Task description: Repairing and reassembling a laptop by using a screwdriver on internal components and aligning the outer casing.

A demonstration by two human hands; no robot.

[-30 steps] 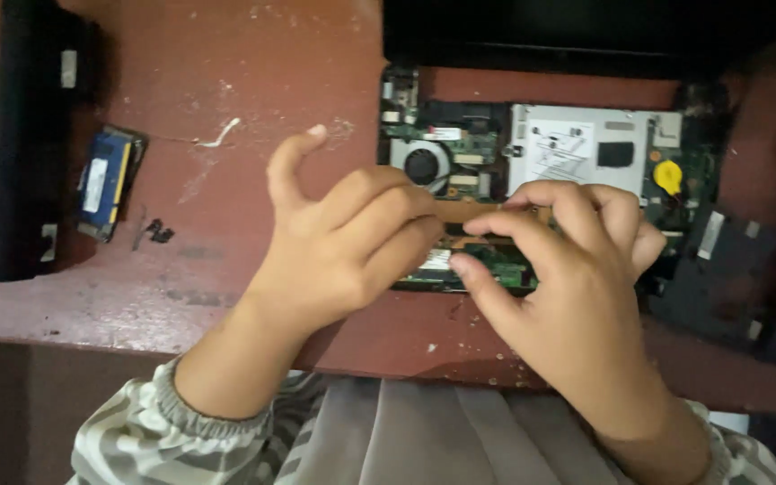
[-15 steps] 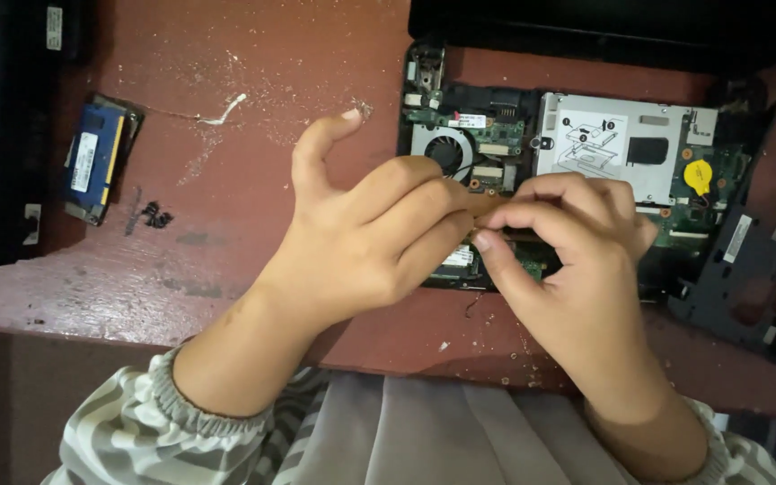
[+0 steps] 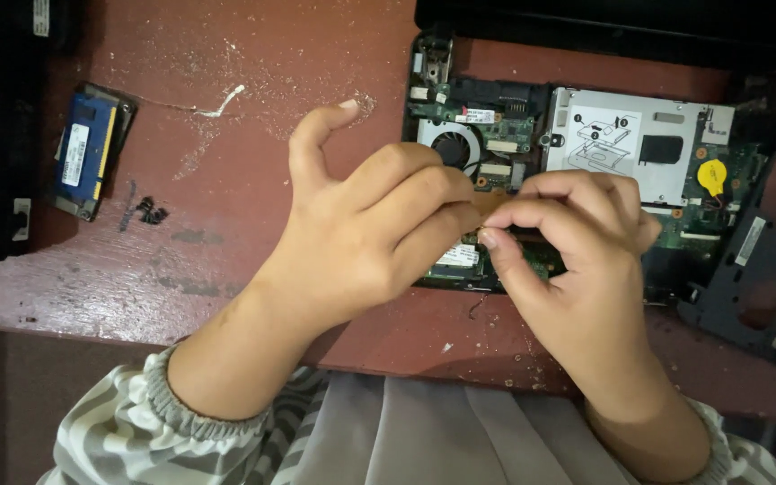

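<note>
Hands barely shifted: left hand [image 3: 379,233], right hand [image 3: 577,251] pinch thin strip [image 3: 494,205] above opened laptop [image 3: 586,153].

Opened laptop [image 3: 586,171], circuit board exposed, lies flat on red table [image 3: 253,117].

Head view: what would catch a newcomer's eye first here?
The two hands meet at the centre, left hand and right hand, fingertips pinched together over an opened laptop with its circuit board, fan and silver drive cover bare. What they pinch is too small to tell. Far left on the worn red table lies a blue module, with tiny black screws beside it.
</note>
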